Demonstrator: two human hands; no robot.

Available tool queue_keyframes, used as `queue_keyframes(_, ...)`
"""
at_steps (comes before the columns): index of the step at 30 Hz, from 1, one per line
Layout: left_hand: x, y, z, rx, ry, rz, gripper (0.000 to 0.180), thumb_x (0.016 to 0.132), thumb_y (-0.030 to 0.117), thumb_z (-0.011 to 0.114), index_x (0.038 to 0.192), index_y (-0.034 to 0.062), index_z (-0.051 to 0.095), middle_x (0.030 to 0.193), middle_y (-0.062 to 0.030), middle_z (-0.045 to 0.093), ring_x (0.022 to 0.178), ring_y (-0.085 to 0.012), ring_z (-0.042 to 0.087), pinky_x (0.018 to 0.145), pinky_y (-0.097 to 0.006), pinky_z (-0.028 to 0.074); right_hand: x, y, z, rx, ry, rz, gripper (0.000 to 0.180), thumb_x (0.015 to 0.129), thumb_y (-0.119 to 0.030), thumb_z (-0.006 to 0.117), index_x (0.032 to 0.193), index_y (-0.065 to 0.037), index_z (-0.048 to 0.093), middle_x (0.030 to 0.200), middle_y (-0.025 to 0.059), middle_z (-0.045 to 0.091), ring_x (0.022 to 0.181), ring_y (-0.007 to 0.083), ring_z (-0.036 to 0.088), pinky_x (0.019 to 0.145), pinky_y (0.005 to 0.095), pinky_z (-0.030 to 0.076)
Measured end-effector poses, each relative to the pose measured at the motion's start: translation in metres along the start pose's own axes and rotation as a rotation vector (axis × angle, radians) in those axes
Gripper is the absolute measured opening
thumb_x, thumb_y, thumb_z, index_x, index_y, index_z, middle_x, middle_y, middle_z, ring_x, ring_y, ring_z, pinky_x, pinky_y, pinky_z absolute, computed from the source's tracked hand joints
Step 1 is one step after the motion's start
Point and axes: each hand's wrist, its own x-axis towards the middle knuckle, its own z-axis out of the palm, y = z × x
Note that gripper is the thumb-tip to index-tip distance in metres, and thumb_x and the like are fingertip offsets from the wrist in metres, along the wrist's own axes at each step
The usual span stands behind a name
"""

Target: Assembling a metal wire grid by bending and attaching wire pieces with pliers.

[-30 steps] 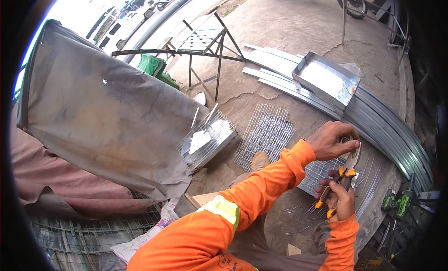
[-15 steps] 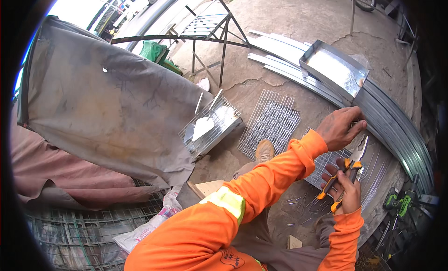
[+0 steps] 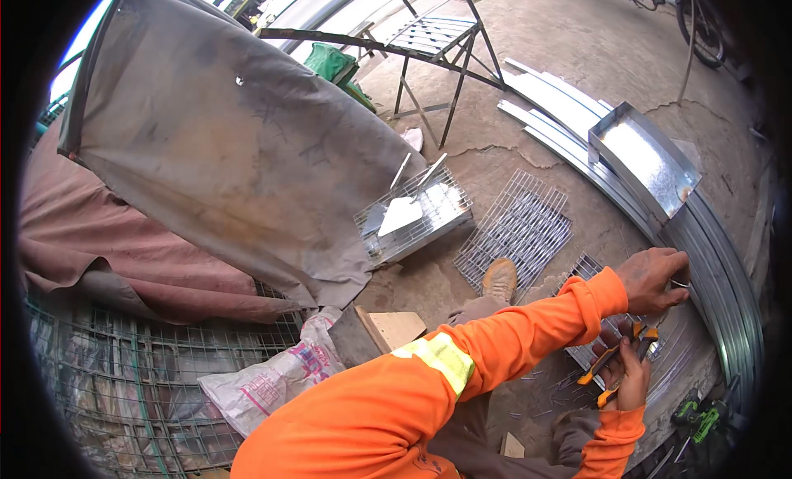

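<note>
My left hand [image 3: 652,279] reaches across to the right with its fingers pinched together. A thin shiny bit shows at the fingertips, too small to name. Just below it, my right hand [image 3: 634,378] grips a pair of pliers [image 3: 608,393] with yellow and black handles. The handles stand apart; the jaws are mostly hidden around my left hand. Under both hands lies a wire mesh panel [image 3: 582,355], partly covered by my left sleeve. Short pieces of cut wire are scattered on the ground beside it.
A second mesh panel [image 3: 516,231] lies ahead of my shoe [image 3: 500,278]. Left of it stands a sheet-metal box topped with mesh [image 3: 425,211]. A metal tray [image 3: 648,153] rests on long metal channels [image 3: 718,264]. A green power tool [image 3: 701,420] lies far right; a grey tarp [image 3: 223,141] hangs left.
The view has swung, so the surroundings sit farther right in the picture. My left hand has come closer to the pliers, whose jaws showed plainly before and are now mostly covered.
</note>
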Motion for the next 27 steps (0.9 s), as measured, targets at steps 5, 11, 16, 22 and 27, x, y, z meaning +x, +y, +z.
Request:
queue_keyframes(5,-0.002,-0.001,0.008,0.063,0.005,-0.036,0.026,0.081,0.020,0.073,0.095,0.0029,0.058,0.093,-0.0138,0.060,0.091,-0.0352,0.062,0.078,-0.045,0.051,0.004,-0.001,0.004,0.028,0.017,0.018,0.047,0.101,-0.027,0.061,0.141,-0.005,0.050,0.119,0.0132,0.067,0.098,0.0226,0.068,0.079,0.0352,0.055)
queue_keyframes(11,-0.013,-0.003,0.031,0.303,-0.036,0.085,0.015,0.084,0.013,0.066,0.091,0.0044,0.057,0.097,-0.0133,0.052,0.090,-0.0297,0.055,0.077,-0.041,0.049,0.016,0.012,-0.001,0.104,0.109,0.027,0.025,0.096,-0.015,0.063,0.116,0.000,0.061,0.090,0.0104,0.070,0.074,0.0219,0.069,0.062,0.0319,0.054)
queue_keyframes(16,-0.010,-0.001,0.024,0.264,-0.070,0.076,0.014,0.086,0.016,0.067,0.090,0.0056,0.058,0.096,-0.0111,0.051,0.089,-0.0269,0.051,0.073,-0.039,0.048,0.028,0.004,-0.007,0.100,0.086,0.032,0.028,0.092,-0.013,0.063,0.116,0.000,0.060,0.093,0.0095,0.068,0.077,0.0221,0.069,0.067,0.0335,0.057)
queue_keyframes(22,0.002,-0.006,0.026,0.247,0.009,0.027,0.017,0.085,0.015,0.068,0.094,0.0055,0.057,0.098,-0.0118,0.051,0.090,-0.0279,0.051,0.075,-0.038,0.047,0.054,0.012,-0.027,0.181,-0.019,0.014,0.045,0.091,-0.018,0.067,0.129,0.001,0.053,0.114,0.0160,0.065,0.102,0.0313,0.068,0.082,0.0427,0.057)
queue_keyframes(27,0.001,-0.012,0.038,0.165,-0.008,0.002,0.015,0.083,0.014,0.067,0.089,0.0038,0.058,0.099,-0.0140,0.050,0.090,-0.0304,0.051,0.074,-0.043,0.047,0.076,0.030,-0.050,0.137,0.043,0.013,0.039,0.095,-0.026,0.065,0.123,-0.001,0.056,0.104,0.0075,0.063,0.089,0.0173,0.065,0.075,0.0324,0.055)
